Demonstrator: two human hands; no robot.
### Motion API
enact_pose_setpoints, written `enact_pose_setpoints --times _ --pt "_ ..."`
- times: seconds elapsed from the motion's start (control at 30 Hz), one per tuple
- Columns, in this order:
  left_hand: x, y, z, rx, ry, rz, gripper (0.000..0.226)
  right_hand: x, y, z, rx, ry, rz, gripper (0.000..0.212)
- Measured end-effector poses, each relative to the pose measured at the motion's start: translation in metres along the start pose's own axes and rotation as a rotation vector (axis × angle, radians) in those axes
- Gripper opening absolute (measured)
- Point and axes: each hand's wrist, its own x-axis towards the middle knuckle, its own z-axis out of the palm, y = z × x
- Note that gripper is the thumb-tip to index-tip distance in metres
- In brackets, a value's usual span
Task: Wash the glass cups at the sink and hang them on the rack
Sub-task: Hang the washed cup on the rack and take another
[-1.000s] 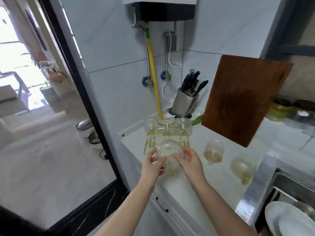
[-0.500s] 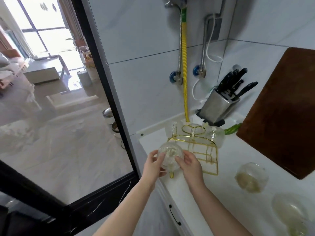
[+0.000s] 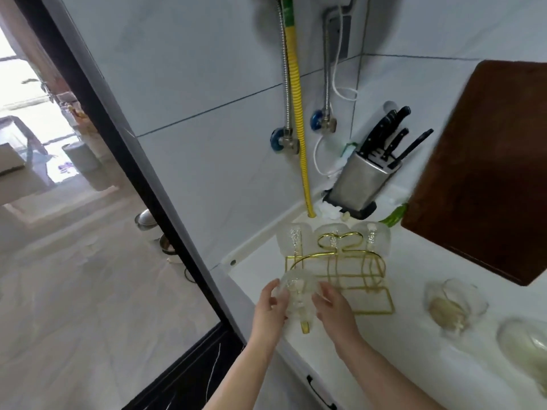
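Glass cup (image 3: 297, 294) sat clasped between the left hand (image 3: 270, 306) and right hand (image 3: 333, 306), fingers curled round it, at the gold rack (image 3: 349, 276)'s near left corner, perhaps touching its wire.

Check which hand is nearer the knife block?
Right. The right hand grips the held glass cup on the side facing the knife block; the left hand holds the cup's far side, further from the block.

Textured clear glass cup (image 3: 297, 294) by the shiny gold wire rack (image 3: 349, 270), with a brushed steel knife block (image 3: 359, 183) and matte dark wood cutting board (image 3: 485, 170) behind it.
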Motion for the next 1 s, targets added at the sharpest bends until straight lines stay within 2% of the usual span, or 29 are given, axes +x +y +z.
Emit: enact_pose_setpoints --times 0.13,0.3,0.53,0.67,0.8,1.0 --pt "0.016 -0.011 -0.011 0.116 -0.080 0.017 0.035 -0.002 0.002 0.004 0.004 0.059 0.032 0.023" --pt "0.031 -0.015 -0.022 0.164 -0.154 0.039 0.033 -0.006 0.005 0.010 0.035 0.118 0.036 0.044" --pt "0.035 -0.018 -0.034 0.271 -0.212 0.061 0.035 -0.014 0.015 0.014 0.055 0.165 0.035 0.038" --pt "0.033 -0.015 -0.034 0.251 -0.102 0.121 0.028 -0.017 0.013 0.012 0.036 0.228 0.041 0.033" --pt "0.022 0.000 -0.029 0.184 -0.080 0.211 0.022 -0.023 0.012 0.000 0.029 0.295 0.032 0.029" --pt "0.001 0.031 0.006 0.068 -0.250 0.284 0.019 -0.041 0.010 -0.039 0.040 0.407 -0.045 0.017"
